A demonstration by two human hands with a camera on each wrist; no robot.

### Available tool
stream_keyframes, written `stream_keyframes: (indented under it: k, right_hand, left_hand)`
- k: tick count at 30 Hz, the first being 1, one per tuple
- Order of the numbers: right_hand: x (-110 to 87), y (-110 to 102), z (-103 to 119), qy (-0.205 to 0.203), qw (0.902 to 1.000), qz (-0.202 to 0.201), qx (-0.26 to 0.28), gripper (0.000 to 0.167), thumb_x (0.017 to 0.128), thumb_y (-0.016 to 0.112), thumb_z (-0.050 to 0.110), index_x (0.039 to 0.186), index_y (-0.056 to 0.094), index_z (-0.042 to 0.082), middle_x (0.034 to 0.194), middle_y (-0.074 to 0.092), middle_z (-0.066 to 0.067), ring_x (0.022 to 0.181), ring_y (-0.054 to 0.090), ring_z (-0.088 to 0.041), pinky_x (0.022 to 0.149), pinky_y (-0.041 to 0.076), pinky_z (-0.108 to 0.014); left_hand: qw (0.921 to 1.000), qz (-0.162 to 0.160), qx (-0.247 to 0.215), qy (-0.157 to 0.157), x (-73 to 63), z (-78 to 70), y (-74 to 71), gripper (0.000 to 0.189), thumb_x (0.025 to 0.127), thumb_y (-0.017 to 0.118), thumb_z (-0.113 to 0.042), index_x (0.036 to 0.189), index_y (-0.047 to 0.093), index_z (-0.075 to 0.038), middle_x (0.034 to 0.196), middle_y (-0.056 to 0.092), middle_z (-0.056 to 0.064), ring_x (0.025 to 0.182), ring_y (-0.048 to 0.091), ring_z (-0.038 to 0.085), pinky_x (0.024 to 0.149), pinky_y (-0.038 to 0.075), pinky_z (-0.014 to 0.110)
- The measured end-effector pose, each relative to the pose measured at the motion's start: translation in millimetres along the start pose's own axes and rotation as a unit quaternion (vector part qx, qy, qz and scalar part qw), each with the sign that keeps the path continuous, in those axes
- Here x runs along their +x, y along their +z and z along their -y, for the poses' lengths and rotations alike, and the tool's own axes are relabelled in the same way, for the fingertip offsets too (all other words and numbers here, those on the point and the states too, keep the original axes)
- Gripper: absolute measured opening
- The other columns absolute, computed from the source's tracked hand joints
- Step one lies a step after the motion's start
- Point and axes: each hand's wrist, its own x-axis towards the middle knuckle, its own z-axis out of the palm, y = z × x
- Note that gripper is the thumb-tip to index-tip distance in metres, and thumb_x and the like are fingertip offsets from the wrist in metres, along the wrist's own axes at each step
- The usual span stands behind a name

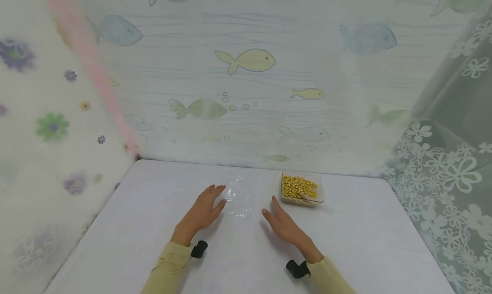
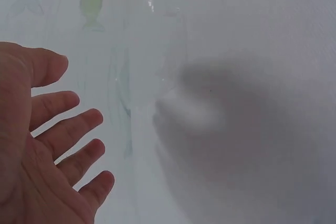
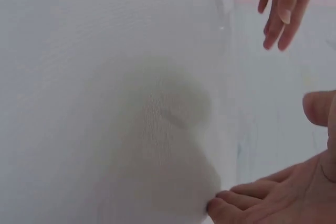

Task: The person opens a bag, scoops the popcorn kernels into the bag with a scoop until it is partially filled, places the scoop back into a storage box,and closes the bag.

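A clear plastic bag (image 1: 240, 200) lies flat on the white table. At its left edge is my left hand (image 1: 205, 206), fingers loosely extended and holding nothing; whether it touches the bag I cannot tell. My right hand (image 1: 284, 225) hovers over the table between the bag and a clear container (image 1: 300, 203), its fingers extended and nothing in its grasp. Yellow corn kernels (image 1: 296, 186) fill the container, and a pale piece whose kind is unclear lies among them. In the left wrist view the left hand's fingers (image 2: 79, 127) are slightly bent and apart. The right wrist view catches both hands.
A white cloth covers the table (image 1: 357, 234). Behind it hangs a curtain (image 1: 250, 127) printed with fish, close to the container. Flowered sheets stand along the left and right sides. A black wrist camera (image 1: 199, 249) sits at the left cuff, another (image 1: 297, 269) at the right.
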Motion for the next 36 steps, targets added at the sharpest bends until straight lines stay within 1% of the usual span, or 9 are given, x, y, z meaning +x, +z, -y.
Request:
stream_keyframes:
  k: [5, 8, 11, 15, 21, 25, 28, 32, 36]
  right_hand:
    - [24.7, 9.1, 3.5, 0.020, 0.9990, -0.037, 0.017, 0.074, 0.109, 0.040, 0.042, 0.159, 0.015, -0.006, 0.166, 0.015, -0.027, 0.153, 0.015, -0.044, 0.123, 0.015, -0.058]
    - [41.5, 13.3, 4.5, 0.033, 0.9974, -0.059, 0.027, 0.071, 0.109, 0.038, 0.040, 0.159, 0.017, -0.004, 0.166, 0.018, -0.026, 0.153, 0.016, -0.042, 0.124, 0.016, -0.057]
    - [57.1, 16.6, 6.0, 0.036, 0.9950, -0.080, 0.049, 0.067, 0.109, 0.039, 0.038, 0.159, 0.021, -0.004, 0.165, 0.022, -0.026, 0.152, 0.022, -0.041, 0.123, 0.021, -0.055]
    - [72.1, 18.9, 8.3, 0.037, 0.9905, -0.094, 0.093, 0.065, 0.109, 0.042, 0.037, 0.158, 0.025, -0.002, 0.162, 0.030, -0.024, 0.149, 0.032, -0.040, 0.120, 0.029, -0.053]
    - [89.9, 23.5, 10.7, 0.031, 0.9843, -0.096, 0.145, 0.061, 0.108, 0.045, 0.032, 0.156, 0.029, -0.002, 0.160, 0.035, -0.024, 0.147, 0.036, -0.040, 0.119, 0.033, -0.052]
    - [98.3, 25.6, 11.9, 0.024, 0.9771, -0.095, 0.189, 0.058, 0.107, 0.048, 0.026, 0.154, 0.032, -0.005, 0.156, 0.040, -0.026, 0.144, 0.041, -0.039, 0.116, 0.038, -0.049]
    - [101.3, 26.1, 11.5, 0.017, 0.9693, -0.091, 0.228, 0.057, 0.107, 0.050, 0.021, 0.153, 0.033, -0.008, 0.154, 0.041, -0.028, 0.142, 0.044, -0.039, 0.114, 0.041, -0.047]
    - [102.3, 26.3, 7.8, 0.012, 0.9605, -0.102, 0.259, 0.054, 0.105, 0.053, 0.015, 0.151, 0.036, -0.009, 0.150, 0.046, -0.029, 0.139, 0.048, -0.039, 0.111, 0.045, -0.045]
    - [102.3, 27.2, 3.5, 0.016, 0.9557, -0.114, 0.271, 0.051, 0.103, 0.055, 0.011, 0.148, 0.041, -0.008, 0.144, 0.052, -0.027, 0.134, 0.053, -0.037, 0.109, 0.047, -0.042]
  left_hand:
    - [0.9942, -0.003, -0.080, -0.072, 15.9, 8.9, 13.1, 0.052, 0.103, 0.054, -0.018, 0.151, 0.044, 0.000, 0.154, 0.045, 0.022, 0.146, 0.037, 0.041, 0.120, 0.030, 0.055]
    - [0.9836, -0.047, -0.119, -0.127, 25.2, 12.9, 19.4, 0.052, 0.100, 0.054, -0.016, 0.149, 0.047, 0.001, 0.150, 0.048, 0.026, 0.140, 0.045, 0.043, 0.115, 0.037, 0.057]
    - [0.9683, -0.100, -0.156, -0.167, 33.3, 16.5, 23.8, 0.050, 0.097, 0.054, -0.013, 0.144, 0.052, 0.002, 0.144, 0.054, 0.028, 0.130, 0.055, 0.043, 0.108, 0.044, 0.057]
    - [0.9495, -0.131, -0.214, -0.188, 42.5, 19.1, 28.4, 0.048, 0.096, 0.054, -0.009, 0.142, 0.053, 0.005, 0.142, 0.056, 0.026, 0.127, 0.058, 0.040, 0.107, 0.047, 0.053]
    - [0.9281, -0.126, -0.286, -0.203, 57.3, 16.7, 32.9, 0.049, 0.096, 0.053, -0.007, 0.143, 0.051, 0.007, 0.139, 0.057, 0.029, 0.129, 0.057, 0.041, 0.107, 0.048, 0.049]
    - [0.9108, -0.115, -0.336, -0.211, 65.6, 12.9, 34.0, 0.048, 0.097, 0.053, -0.007, 0.143, 0.050, 0.007, 0.140, 0.056, 0.030, 0.125, 0.059, 0.037, 0.096, 0.054, 0.038]
    - [0.9012, -0.115, -0.354, -0.222, 69.9, 10.9, 35.5, 0.047, 0.097, 0.053, -0.007, 0.143, 0.051, 0.007, 0.139, 0.057, 0.029, 0.116, 0.062, 0.031, 0.082, 0.054, 0.025]
    - [0.8986, -0.127, -0.351, -0.231, 72.1, 9.2, 38.6, 0.044, 0.096, 0.054, -0.005, 0.138, 0.055, 0.008, 0.134, 0.061, 0.028, 0.103, 0.064, 0.024, 0.073, 0.049, 0.018]
    - [0.9062, -0.138, -0.323, -0.235, 71.0, 7.8, 41.0, 0.037, 0.094, 0.056, -0.003, 0.128, 0.064, 0.008, 0.122, 0.067, 0.025, 0.092, 0.064, 0.019, 0.071, 0.048, 0.017]
